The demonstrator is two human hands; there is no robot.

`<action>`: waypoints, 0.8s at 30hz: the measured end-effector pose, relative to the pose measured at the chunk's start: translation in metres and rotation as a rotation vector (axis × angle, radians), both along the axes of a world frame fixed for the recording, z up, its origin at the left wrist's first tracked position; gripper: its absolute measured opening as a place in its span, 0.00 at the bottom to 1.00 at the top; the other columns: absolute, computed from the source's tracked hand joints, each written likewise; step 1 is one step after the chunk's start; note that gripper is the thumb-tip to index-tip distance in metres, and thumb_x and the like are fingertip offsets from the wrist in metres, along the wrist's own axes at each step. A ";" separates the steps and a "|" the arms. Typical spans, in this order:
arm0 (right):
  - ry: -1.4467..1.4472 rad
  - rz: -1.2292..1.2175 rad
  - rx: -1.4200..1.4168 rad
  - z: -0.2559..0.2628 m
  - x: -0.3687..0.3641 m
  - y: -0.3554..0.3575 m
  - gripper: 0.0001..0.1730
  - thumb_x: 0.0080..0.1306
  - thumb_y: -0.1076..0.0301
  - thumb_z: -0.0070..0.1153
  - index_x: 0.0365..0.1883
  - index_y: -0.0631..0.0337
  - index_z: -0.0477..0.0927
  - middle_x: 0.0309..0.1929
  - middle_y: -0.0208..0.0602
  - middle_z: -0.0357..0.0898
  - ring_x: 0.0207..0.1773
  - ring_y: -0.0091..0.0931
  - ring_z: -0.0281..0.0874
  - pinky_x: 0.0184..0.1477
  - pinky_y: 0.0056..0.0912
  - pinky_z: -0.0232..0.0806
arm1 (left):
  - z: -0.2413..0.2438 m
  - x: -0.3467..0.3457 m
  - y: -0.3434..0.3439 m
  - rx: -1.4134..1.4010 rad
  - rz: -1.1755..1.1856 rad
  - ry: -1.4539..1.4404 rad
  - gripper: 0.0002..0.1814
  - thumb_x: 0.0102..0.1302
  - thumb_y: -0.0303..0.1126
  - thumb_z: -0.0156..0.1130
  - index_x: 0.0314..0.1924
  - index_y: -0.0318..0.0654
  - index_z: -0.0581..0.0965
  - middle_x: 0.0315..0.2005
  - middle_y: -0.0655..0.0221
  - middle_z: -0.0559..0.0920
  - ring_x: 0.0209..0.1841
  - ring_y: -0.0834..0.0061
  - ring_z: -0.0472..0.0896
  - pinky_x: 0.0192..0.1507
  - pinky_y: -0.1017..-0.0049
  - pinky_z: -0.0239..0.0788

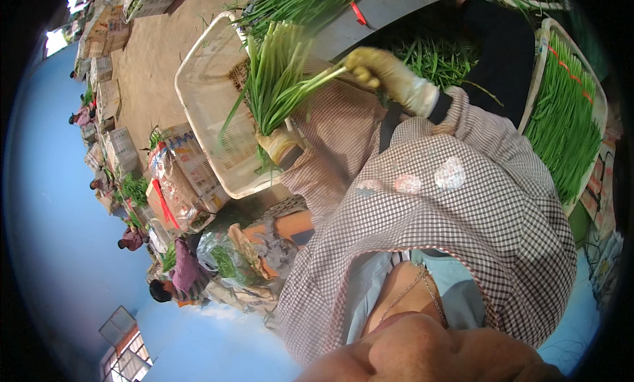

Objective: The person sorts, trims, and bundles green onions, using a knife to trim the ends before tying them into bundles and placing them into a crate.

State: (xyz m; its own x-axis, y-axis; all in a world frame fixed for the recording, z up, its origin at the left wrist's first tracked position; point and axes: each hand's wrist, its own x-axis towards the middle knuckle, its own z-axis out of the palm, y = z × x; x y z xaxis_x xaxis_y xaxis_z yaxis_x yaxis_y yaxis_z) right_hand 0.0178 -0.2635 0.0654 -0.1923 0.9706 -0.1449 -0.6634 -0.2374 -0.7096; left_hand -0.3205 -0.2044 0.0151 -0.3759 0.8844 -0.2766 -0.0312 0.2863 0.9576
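My left hand (278,145), in a pale yellowish glove, grips a loose bunch of long green stalks (275,80), which look like garlic chives, over a white plastic crate (223,184). The pale ends of the bunch point up and away. My right hand (379,72), in a stained yellow glove, is closed on the pale ends of a few stalks that slant out of the same bunch. Beyond the bunch, a pile of green stalks (302,5) lies at the edge of a grey surface (406,8), with a red tie (357,13) on it.
At right stands a crate of chives (562,129) crossed by red ties. Loose green leaves (436,60) lie beyond my right hand. To the left are a box with a patterned covering and red strips (166,203), a plastic bag of greens (225,258) and a seated person (185,278). More people and crates stand farther off.
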 end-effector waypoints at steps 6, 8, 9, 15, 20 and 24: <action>-0.653 0.046 0.182 0.012 0.025 0.036 0.28 0.69 0.45 0.59 0.53 0.62 0.82 0.47 0.37 0.85 0.49 0.28 0.81 0.60 0.31 0.70 | 0.000 0.014 0.001 0.031 -0.091 0.138 0.19 0.75 0.43 0.50 0.60 0.43 0.70 0.59 0.69 0.79 0.62 0.65 0.74 0.63 0.61 0.68; -0.674 0.331 0.107 0.043 0.008 0.052 0.26 0.67 0.51 0.65 0.55 0.61 0.82 0.47 0.38 0.85 0.51 0.28 0.80 0.58 0.31 0.70 | 0.008 0.018 0.003 0.039 0.094 -0.143 0.20 0.76 0.46 0.49 0.60 0.45 0.70 0.58 0.70 0.79 0.62 0.65 0.74 0.63 0.59 0.67; -0.568 0.231 0.197 0.025 -0.002 0.056 0.22 0.65 0.60 0.67 0.53 0.64 0.82 0.46 0.37 0.86 0.52 0.26 0.80 0.55 0.30 0.70 | 0.015 0.027 0.005 0.046 0.113 -0.175 0.20 0.76 0.46 0.49 0.61 0.46 0.70 0.59 0.70 0.79 0.62 0.64 0.74 0.62 0.58 0.67; -0.374 -0.019 0.135 0.008 -0.028 0.043 0.17 0.65 0.76 0.61 0.53 0.67 0.79 0.49 0.38 0.84 0.51 0.26 0.82 0.56 0.28 0.74 | 0.020 0.024 0.010 0.200 0.081 -0.225 0.21 0.68 0.31 0.56 0.60 0.35 0.70 0.55 0.59 0.80 0.54 0.63 0.79 0.55 0.63 0.75; 0.173 -0.179 -0.086 0.008 -0.036 0.024 0.14 0.73 0.69 0.54 0.55 0.61 0.79 0.48 0.34 0.84 0.53 0.25 0.81 0.58 0.26 0.74 | 0.034 0.044 0.014 0.099 0.213 -0.398 0.18 0.74 0.48 0.47 0.53 0.48 0.76 0.55 0.67 0.81 0.57 0.66 0.78 0.60 0.55 0.69; 0.083 -0.212 -0.001 0.041 0.006 0.007 0.14 0.75 0.61 0.53 0.53 0.57 0.78 0.46 0.33 0.81 0.51 0.24 0.81 0.62 0.28 0.71 | 0.030 0.038 0.020 0.262 0.308 -0.764 0.11 0.71 0.39 0.52 0.43 0.44 0.79 0.42 0.68 0.84 0.46 0.70 0.81 0.53 0.64 0.73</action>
State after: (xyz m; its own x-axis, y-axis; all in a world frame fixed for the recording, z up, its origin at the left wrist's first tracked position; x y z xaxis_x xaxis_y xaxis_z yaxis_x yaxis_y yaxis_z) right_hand 0.0239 -0.2570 0.1067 0.0048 0.9904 -0.1380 -0.7549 -0.0869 -0.6500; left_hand -0.2822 -0.1845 0.0453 -0.4036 0.8441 -0.3529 -0.7334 -0.0678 0.6764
